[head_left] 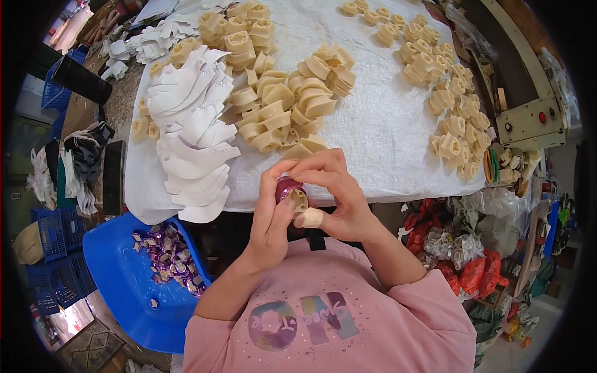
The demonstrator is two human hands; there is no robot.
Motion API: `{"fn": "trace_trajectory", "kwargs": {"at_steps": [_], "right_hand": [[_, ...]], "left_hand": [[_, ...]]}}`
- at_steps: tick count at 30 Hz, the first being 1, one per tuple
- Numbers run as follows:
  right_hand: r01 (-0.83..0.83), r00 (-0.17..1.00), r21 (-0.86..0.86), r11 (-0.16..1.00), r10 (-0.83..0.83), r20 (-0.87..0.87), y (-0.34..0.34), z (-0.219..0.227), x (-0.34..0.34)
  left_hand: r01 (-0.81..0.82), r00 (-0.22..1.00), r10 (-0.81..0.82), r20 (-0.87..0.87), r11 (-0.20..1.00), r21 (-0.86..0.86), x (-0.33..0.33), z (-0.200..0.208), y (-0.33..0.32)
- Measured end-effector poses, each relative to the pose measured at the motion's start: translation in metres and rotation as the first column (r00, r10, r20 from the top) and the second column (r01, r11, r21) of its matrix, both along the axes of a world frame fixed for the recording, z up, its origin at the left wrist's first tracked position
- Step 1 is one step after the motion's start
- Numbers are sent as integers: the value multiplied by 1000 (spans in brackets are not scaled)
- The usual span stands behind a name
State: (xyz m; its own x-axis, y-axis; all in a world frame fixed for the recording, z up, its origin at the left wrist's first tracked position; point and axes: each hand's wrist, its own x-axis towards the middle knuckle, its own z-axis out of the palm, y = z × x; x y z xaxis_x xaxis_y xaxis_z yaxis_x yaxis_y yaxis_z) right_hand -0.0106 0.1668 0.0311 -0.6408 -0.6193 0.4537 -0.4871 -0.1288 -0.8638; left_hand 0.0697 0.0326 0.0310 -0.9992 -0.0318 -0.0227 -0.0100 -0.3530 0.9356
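Close to my chest, at the table's front edge, both hands hold a small shoe heel (298, 199), beige with holes in its end and shiny purple covering round its side. My left hand (266, 217) is closed on its left side, the thumb against the beige end. My right hand (343, 202) grips from the other side, fingers curved over the top. A pale wrap (309, 217) covers its thumb tip. Just beyond lie bare beige heels (272, 99) in a heap. To their left, white cut pieces (194, 133) overlap in a long row.
White sheeting (379, 137) covers the table. More beige heels (457, 118) lie along its right side. At lower left stands a blue tub (118, 292) with purple-covered heels (169, 256). A machine with a control box (528, 124) is at right, above red bags (472, 273).
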Motion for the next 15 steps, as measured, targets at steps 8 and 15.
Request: {"fn": "trace_trajectory", "kwargs": {"at_steps": [8,15], "right_hand": [[-218,668,-109,970,230,707,-6,23,-12],[-281,727,-4,960,215,652,1,6,3]], "left_hand": [[-26,996,26,-83,1000,-1,-3,13,16],[-188,980,156,-126,934,-303,7,8,22]]}}
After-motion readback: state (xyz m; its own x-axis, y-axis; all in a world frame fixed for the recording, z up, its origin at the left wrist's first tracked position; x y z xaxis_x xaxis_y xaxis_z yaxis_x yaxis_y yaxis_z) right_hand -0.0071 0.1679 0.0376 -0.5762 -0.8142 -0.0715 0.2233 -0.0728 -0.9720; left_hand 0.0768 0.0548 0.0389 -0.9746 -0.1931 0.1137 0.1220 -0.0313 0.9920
